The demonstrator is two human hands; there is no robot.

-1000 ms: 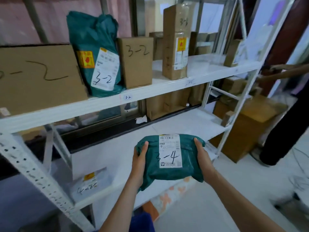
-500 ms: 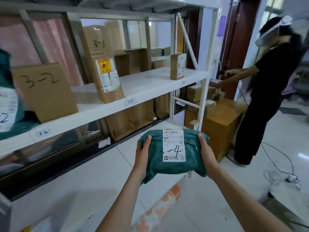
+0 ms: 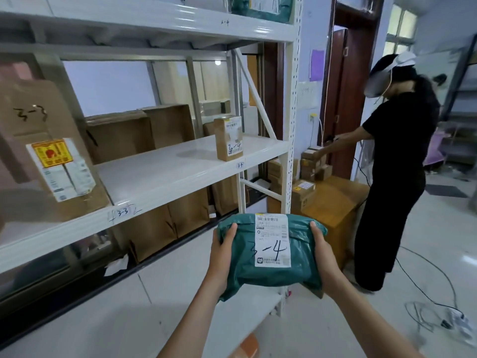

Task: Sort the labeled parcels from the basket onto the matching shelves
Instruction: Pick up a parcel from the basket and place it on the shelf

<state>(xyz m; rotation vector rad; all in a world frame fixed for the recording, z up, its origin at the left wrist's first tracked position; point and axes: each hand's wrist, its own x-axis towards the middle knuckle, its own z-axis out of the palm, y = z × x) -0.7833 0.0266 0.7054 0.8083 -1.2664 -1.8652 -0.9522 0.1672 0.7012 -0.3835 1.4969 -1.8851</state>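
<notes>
With the left hand (image 3: pixel 222 257) and right hand (image 3: pixel 323 254) gripping the green 3-4 parcel (image 3: pixel 271 254) by its ends, it best lifts level onto the shelf (image 3: pixel 180 166) left of the small 3-4 box (image 3: pixel 229 137).

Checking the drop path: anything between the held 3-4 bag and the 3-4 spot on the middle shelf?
Nothing visible blocks it. The green parcel, held by the left hand and right hand, faces open white shelf left of the small 3-4 box, which stands above the 3-4 tag.

Both forearms reach forward, side by side. The left hand (image 3: pixel 222 251) and the right hand (image 3: pixel 323 250) each grip with thumb on top.
</notes>
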